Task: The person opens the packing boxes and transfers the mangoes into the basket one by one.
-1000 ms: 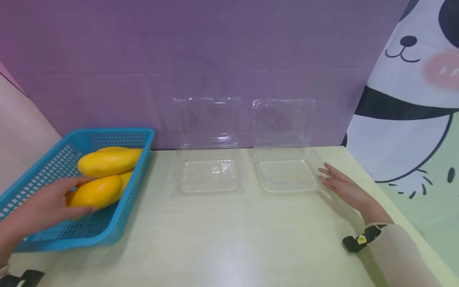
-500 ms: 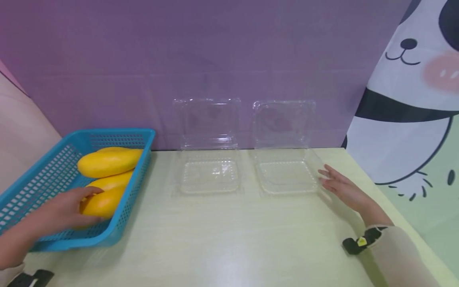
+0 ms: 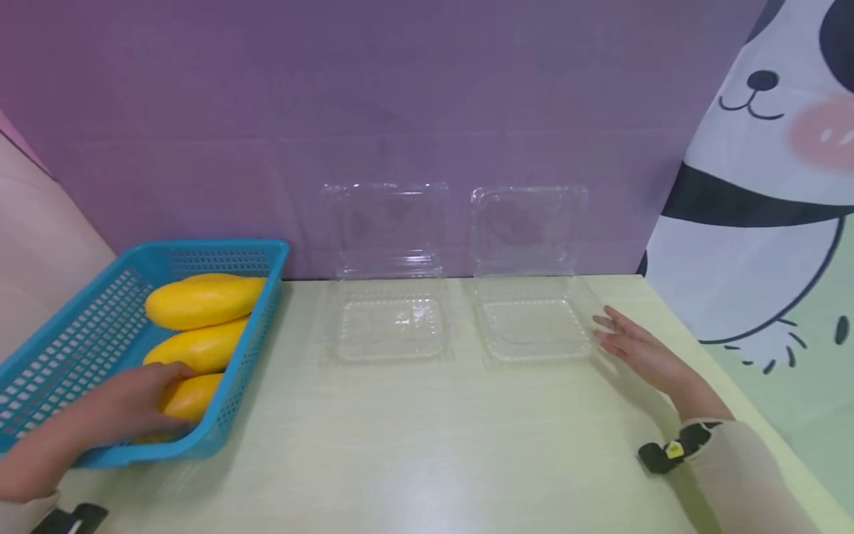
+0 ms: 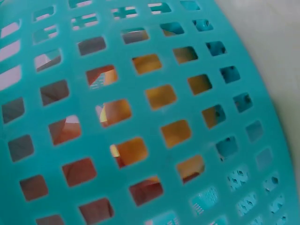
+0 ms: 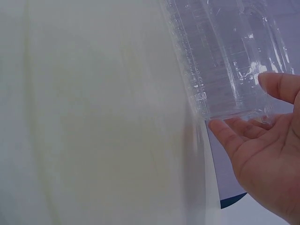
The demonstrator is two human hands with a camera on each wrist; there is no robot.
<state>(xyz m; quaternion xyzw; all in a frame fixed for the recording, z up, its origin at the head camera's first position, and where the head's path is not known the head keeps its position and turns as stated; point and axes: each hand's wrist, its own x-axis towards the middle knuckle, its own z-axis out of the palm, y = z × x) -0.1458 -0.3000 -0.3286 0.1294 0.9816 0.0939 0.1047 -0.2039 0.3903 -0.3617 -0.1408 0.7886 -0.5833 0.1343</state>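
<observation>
Inside the blue basket [image 3: 233, 400], my left hand [image 3: 136, 404] is curled round the nearest yellow mango [image 3: 192, 397], thumb on the near side and fingers over the far side. Two more mangoes, the middle one [image 3: 200, 348] and the far one [image 3: 207, 302], lie behind it, with part of another peeking out at the back. Through the basket wall [image 4: 154, 112], the left wrist view shows yellow fruit and parts of the hand. My right hand [image 3: 634, 348] has its extended fingers at the right side of the right clear plastic container [image 3: 537, 354], thumb raised apart from them in the right wrist view.
Left of that container stands a second clear plastic container [image 3: 390, 354], its lid upright against the purple backdrop [image 3: 400, 89]. Both sit at the back of the pale table [image 3: 414, 445]. A panda-printed cloth [image 3: 740, 274] hangs beyond the right edge.
My left hand has moved toward the near right of the basket with the nearest mango, drawing it away from the middle one. The right hand stays in place.
</observation>
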